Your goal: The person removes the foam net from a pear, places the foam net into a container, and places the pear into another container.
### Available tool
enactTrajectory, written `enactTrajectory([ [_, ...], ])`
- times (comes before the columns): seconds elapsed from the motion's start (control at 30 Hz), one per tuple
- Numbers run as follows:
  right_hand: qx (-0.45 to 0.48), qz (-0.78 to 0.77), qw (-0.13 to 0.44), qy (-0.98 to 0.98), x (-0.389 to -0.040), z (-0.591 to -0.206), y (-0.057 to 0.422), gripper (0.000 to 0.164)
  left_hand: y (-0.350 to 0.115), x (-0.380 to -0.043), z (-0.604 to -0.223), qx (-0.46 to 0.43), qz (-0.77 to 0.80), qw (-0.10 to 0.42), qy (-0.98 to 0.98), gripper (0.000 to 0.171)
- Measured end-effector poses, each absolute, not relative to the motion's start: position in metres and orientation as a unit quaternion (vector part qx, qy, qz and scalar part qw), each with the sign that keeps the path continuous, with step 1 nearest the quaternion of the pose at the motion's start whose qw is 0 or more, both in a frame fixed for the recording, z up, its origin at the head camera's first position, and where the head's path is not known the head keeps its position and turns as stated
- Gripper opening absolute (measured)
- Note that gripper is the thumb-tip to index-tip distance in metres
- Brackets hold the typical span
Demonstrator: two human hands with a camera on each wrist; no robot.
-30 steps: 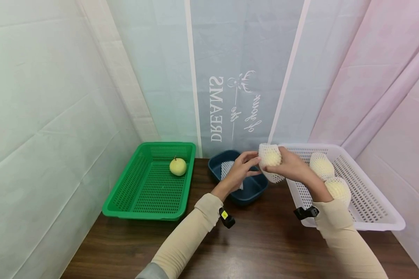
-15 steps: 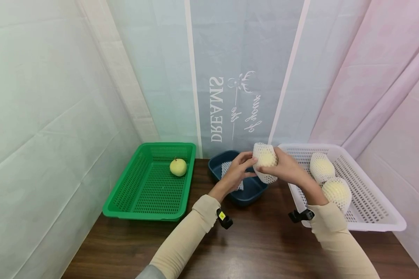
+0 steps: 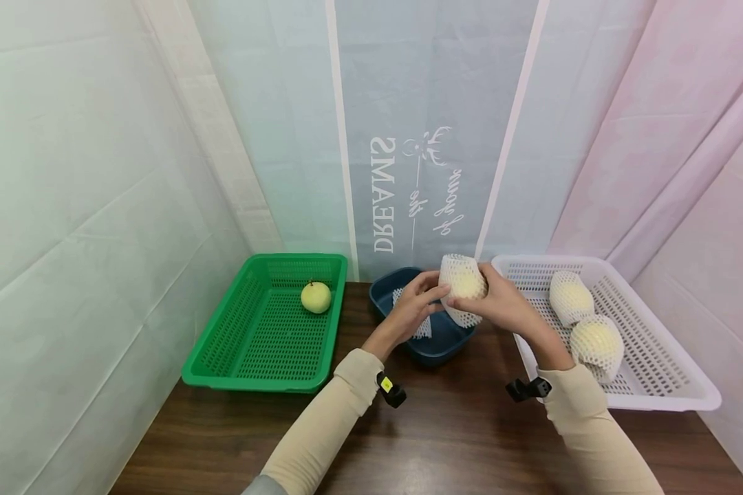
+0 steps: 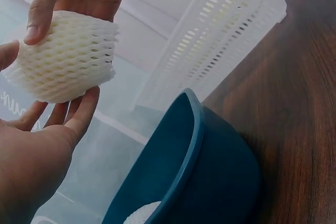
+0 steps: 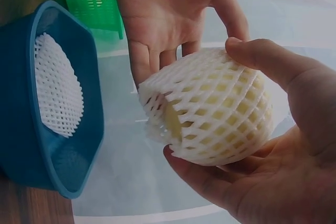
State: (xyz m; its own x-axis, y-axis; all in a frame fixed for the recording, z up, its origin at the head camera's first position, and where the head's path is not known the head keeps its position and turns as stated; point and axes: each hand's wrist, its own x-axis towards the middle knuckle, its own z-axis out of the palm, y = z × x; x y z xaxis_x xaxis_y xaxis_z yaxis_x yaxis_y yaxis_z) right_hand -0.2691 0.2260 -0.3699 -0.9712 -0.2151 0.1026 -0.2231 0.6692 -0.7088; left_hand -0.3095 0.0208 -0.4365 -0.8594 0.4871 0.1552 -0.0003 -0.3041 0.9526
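- Blue plastic bin point(image 3: 432, 354) is sitting on the wooden table point(image 3: 452, 426), so I'm placing everything by that.
- A foam-netted pear point(image 3: 462, 283) is hanging in the air over the bin's right side, its net's open end facing the left hand.
- Right hand point(image 3: 504, 302) is clamping that one, thumb on one side, fingers wrapping the other.
- Left hand point(image 3: 411, 309) is meeting it at the net's open end, fingertips touching foam; can't tell if it's actually pinching.
- Left of the bin, a green basket point(image 3: 254, 383) is holding one bare yellow pear point(image 3: 316, 298), stem up.
- Inside the bin, a white foam net point(image 5: 58, 87) is lying loose, looking flat and empty.
- Right of the bin, a white basket point(image 3: 662, 402) is holding a second netted pear point(image 3: 571, 298) and a third netted pear point(image 3: 597, 342).
- Progress-wise it's looking like early days imo: one bare pear plus one loose net is reading as one done.
- Three are wearing foam, counting the held one, so I'm guessing three are remaining.
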Motion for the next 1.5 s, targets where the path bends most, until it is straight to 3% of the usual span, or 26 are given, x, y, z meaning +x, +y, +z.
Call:
enactTrajectory([
  [0.53,0.131,0.426,0.012,-0.895,-0.262,-0.377,0.218,0.093,0.007,-0.302,-0.439,0.233,0.773,0.155,0.570,0.060],
  [0.87,0.175,0.469,0.007,-0.865,-0.264,-0.385,0.216,0.081,0.000,-0.297,-0.434,0.212,0.752,0.135,0.610,0.057],
  [1.5,0.199,0.446,-0.023,-0.872,-0.258,-0.394,0.211,0.081,-0.017,-0.289,-0.446,0.210,0.744,0.092,0.627,0.054],
])
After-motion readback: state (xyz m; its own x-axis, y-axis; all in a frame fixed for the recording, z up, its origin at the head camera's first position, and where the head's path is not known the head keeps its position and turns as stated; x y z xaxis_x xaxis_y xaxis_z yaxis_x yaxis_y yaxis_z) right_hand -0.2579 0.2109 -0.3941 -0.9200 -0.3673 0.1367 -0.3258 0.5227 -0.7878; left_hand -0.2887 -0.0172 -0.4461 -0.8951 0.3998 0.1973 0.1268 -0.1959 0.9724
